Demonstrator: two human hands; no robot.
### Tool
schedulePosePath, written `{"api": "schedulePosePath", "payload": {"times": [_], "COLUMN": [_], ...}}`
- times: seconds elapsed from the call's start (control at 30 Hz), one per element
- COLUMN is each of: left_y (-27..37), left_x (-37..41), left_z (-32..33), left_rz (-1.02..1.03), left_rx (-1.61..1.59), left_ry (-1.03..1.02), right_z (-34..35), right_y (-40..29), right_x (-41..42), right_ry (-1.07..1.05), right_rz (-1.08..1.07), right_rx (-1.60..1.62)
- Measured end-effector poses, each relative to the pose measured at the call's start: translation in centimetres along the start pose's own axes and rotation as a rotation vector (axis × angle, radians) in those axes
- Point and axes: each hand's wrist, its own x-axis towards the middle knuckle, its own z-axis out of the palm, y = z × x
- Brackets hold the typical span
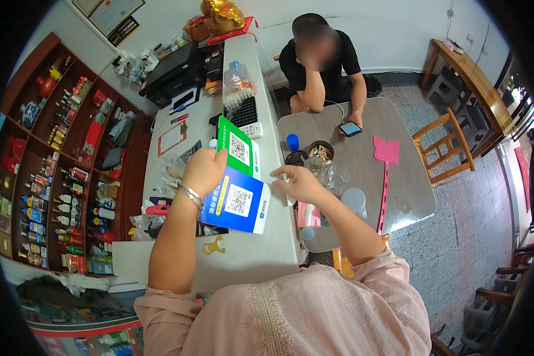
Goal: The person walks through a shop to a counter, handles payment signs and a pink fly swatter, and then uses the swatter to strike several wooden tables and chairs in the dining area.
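My left hand (pixel 206 171) grips a payment-code sign at its left edge, above the white counter (pixel 258 253). The sign has a green panel (pixel 239 149) and a blue panel (pixel 236 202), each bearing a printed code and writing. To the right of the sign, at the counter's edge, is my right hand (pixel 300 182) with fingers bent. Something small and white (pixel 290 199) shows under its fingers; whether the hand holds it is unclear. A gold-coloured bottle opener (pixel 214 245) lies on the counter, nearer my body.
A person (pixel 325 66) sits at the grey table (pixel 409 182), holding a phone (pixel 350 128). A pink fly swatter (pixel 386 164), glass cups (pixel 316 165) and an ashtray (pixel 321 150) with cigarette butts rest there. Shelves of bottles (pixel 66 196) stand left; a printer (pixel 173 73) sits beyond the counter.
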Motion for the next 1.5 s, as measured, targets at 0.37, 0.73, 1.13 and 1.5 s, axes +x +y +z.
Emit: {"api": "schedulePosePath", "payload": {"times": [0.37, 0.73, 1.13, 1.5], "left_y": [-2.2, -3.3, -2.8, -7.8], "left_x": [1.0, 0.2, -0.7, 9.1], "left_z": [1.1, 0.9, 0.0, -2.3], "left_rz": [-0.182, -0.175, -0.195, 0.406], "left_rx": [-0.496, -0.492, -0.458, 0.268], "left_ry": [-0.210, -0.178, -0.250, 0.080], "right_z": [2.4, 5.0, 5.8, 1.0], "right_y": [-7.0, -6.8, -5.5, -3.4], "right_x": [-6.5, -6.9, -7.4, -10.6], "right_ry": [-0.189, -0.120, -0.006, 0.222], "right_rz": [-0.042, -0.086, -0.124, 0.129], "right_rx": [-0.545, -0.671, -0.591, -0.047]}}
